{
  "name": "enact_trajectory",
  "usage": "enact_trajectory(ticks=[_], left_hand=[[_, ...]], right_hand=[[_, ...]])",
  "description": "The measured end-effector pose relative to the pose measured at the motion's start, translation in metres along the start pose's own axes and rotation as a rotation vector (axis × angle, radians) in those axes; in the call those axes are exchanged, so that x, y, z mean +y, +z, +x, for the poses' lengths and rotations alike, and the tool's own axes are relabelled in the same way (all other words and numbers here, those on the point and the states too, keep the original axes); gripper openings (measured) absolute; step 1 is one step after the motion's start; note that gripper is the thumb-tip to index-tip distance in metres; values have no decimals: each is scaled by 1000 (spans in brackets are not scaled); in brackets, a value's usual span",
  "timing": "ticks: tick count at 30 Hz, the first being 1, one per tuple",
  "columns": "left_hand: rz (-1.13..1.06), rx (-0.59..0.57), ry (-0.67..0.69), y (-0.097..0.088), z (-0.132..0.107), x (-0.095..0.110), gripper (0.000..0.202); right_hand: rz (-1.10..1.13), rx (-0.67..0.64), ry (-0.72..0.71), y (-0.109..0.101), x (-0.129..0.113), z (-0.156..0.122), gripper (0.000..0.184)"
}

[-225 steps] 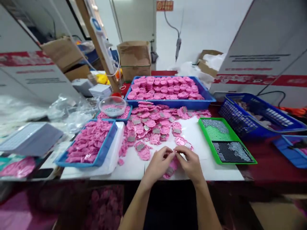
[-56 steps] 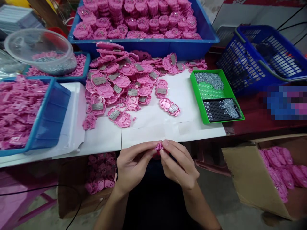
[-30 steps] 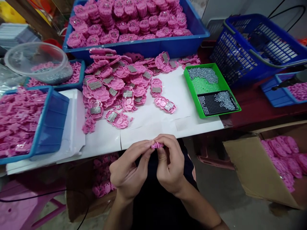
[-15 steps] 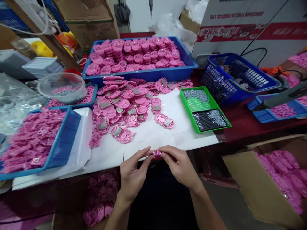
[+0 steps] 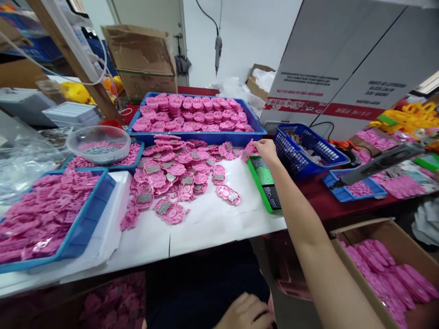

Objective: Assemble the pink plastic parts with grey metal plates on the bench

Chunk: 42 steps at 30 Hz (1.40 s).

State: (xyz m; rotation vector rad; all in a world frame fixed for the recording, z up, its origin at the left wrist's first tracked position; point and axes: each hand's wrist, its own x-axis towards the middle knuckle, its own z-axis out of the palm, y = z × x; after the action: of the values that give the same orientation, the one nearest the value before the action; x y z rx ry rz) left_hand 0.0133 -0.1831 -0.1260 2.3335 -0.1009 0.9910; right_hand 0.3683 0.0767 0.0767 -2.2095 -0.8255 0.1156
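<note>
My right hand (image 5: 267, 151) is stretched out over the table and pinches a pink plastic casing piece (image 5: 247, 150), held tilted above the back edge of the green tray (image 5: 258, 183). Small metal screws lie in that tray, partly covered by my forearm. Low at the bottom edge, by my lap, my left hand (image 5: 244, 313) has its fingers curled; whatever they hold is hidden. Pink casing halves with grey plates (image 5: 187, 179) lie heaped on the white table top (image 5: 206, 228), and a single pink casing half (image 5: 228, 194) lies apart nearer me.
Behind the heap stands a blue tray (image 5: 195, 136) of stacked pink casings. A blue bin (image 5: 85, 214) of pink parts is at left. On the right are a blue basket (image 5: 308, 153), a grey electric screwdriver (image 5: 380, 162) and a cardboard box (image 5: 360, 225). Another screwdriver (image 5: 218, 52) hangs above.
My hands have parted from the small pink piece they held together. The right reached forward to the pink casing piece by the tray; the left dropped toward my lap. The view tilted up and right.
</note>
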Motion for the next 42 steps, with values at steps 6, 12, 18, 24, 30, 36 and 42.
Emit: enact_trajectory(ticks=[6,12,18,24,30,36,42], left_hand=[[33,18,-59,-28,11,-31,22],[8,232,-96,-72,42,-32,32],[345,55,-333,-134,108,-84,37],[478,-178,-373,-129,123,-104,38],[225,37,-453,-141,81,-86,29],[89,164,-628,-151,79,-81,29],[322,79,-538,-145,82,-90,29]], right_hand=[[-279,52,132,-1,18,9,21],[-433,25,68,-10,20,-8,25],[-510,-40,-210,-18,6,-88,30],[-502,-404,-657,9,16,-187,39],[-261,-360,-643,19,34,-228,46],[78,-189,-470,33,32,-267,37],[234,13,-445,3,42,-268,25]])
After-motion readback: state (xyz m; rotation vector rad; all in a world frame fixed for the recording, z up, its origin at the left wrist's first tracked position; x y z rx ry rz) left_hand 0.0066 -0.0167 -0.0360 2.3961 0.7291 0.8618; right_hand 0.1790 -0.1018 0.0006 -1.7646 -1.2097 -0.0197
